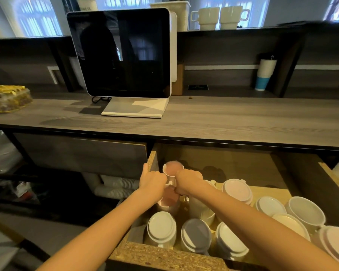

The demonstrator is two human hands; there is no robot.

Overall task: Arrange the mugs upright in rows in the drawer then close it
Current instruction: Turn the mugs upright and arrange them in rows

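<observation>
A person leans over the open drawer (164,255) below the wooden surface (223,118), both hands busy at the drawer's far left corner. There a pink-lined mug (173,169) stands upright, blurred. The left hand (152,180) has its fingers curled against the mug's left side, the thumb raised beside the drawer's left wall. The right hand (186,179) is bunched tight against the mug's right side; whether it pinches the handle cannot be told. A second pink-lined mug (167,201) stands upright just nearer the drawer's front, partly under the left wrist.

The step in hand appears to be starting the first row along the drawer's left wall. Most of the job seems left: the upturned mugs (161,227) crowd the drawer's front and right, bases up, in no clear order. The next move likely calls for letting go of the corner mug, reaching toward the drawer's front, turning a mug over and setting it down beside the upright pair. The drawer can only be pushed shut afterwards.
</observation>
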